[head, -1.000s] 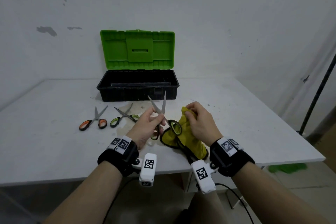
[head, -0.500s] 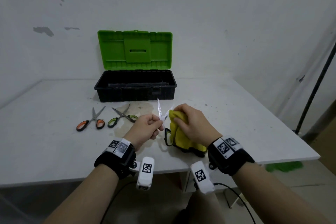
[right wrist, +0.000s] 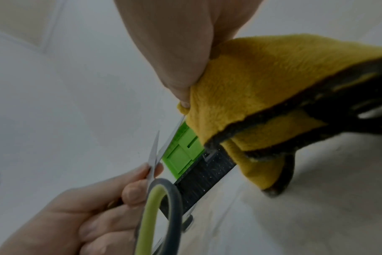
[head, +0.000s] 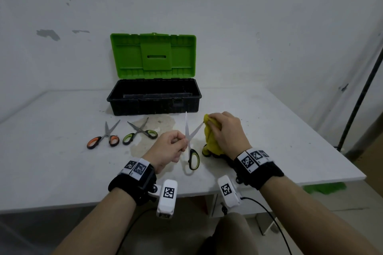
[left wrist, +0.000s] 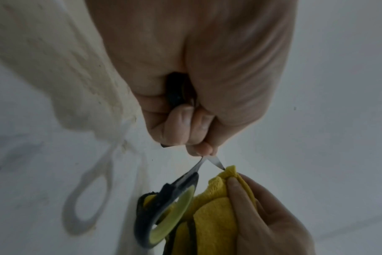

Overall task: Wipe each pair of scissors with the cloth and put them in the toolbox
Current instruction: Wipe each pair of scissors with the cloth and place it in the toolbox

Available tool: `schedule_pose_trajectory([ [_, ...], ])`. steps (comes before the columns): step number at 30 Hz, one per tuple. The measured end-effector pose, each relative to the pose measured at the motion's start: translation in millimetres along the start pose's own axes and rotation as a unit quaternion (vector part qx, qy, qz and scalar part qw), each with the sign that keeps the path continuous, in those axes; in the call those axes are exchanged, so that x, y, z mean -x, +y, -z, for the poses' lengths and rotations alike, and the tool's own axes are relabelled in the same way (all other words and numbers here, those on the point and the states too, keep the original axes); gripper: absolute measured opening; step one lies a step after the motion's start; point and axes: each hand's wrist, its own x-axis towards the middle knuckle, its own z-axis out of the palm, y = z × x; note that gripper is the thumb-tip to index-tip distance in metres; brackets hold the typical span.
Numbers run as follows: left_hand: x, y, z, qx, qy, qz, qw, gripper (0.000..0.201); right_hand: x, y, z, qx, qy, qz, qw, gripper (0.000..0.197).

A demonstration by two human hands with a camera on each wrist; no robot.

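The left hand [head: 169,149] pinches the open green-handled scissors [head: 191,145] above the table [head: 62,172]; the right hand [head: 227,131] grips the yellow cloth [head: 211,143] at one blade tip. The black toolbox [head: 154,105], green lid [head: 153,56] raised, shows a dark interior, contents indiscernible.

— You've a yellow cloth [head: 211,141] edged in black; your held scissors [head: 193,156] have black-and-lime handles.

— And your toolbox [head: 154,97]?

— Black, with a green lid; orange-handled scissors [head: 103,137] far left; black-and-white checked tags [head: 251,158] on your wrists.
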Motion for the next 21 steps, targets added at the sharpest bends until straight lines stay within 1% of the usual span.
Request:
schedule_pose_trajectory([
  [2, -0.6, 0.9, 0.5, 0.004, 0.004, 0.002, 1.0, 0.018, 3.9, -3.6, 2.9, -0.008, -0.001, 0.029, 1.0, 0.02],
  [5, -2.3, 2.7, -0.3, 0.002, 0.001, -0.002, 1.0, 0.018, 20.7, -18.5, -1.6, -0.011, -0.06, 0.097, 0.993, 0.02],
  [7, -2.5, 2.6, -2.2, -0.002, -0.011, -0.008, 1.0, 0.016, 26.9, -21.7, -6.5, 0.006, -0.086, 0.113, 0.99, 0.02],
  [9, -1.9, 1.7, -1.8, -0.004, -0.02, -0.011, 1.0, 0.015, 23.1, -16.7, -6.4, 0.007, -0.07, 0.093, 0.993, 0.02],
  [11, -0.6, 0.1, 0.2, -0.007, -0.023, -0.012, 1.0, 0.017, 14.8, -7.0, -2.7, 0.005, -0.038, 0.049, 0.998, 0.019],
  [13, 0.7, -0.9, 1.4, -0.024, -0.019, -0.015, 0.999, 0.018, 6.8, 0.8, 3.9, 0.012, -0.023, 0.005, 1.0, 0.02],
  [14, 1.2, -0.9, 1.4, -0.04, -0.012, -0.019, 0.999, 0.018, 5.2, 1.7, 6.1, 0.013, -0.022, 0.001, 1.0, 0.02],
  [17, -0.5, -0.3, 1.3, -0.09, 0.005, -0.044, 0.995, 0.016, 10.3, -10.1, 5.3, 0.005, -0.053, 0.034, 0.998, 0.019],
  [21, -2.5, 0.1, 0.4, -0.146, -0.007, -0.078, 0.986, 0.012, 19.1, -20.4, -3.5, 0.011, -0.115, 0.053, 0.992, 0.019],
])
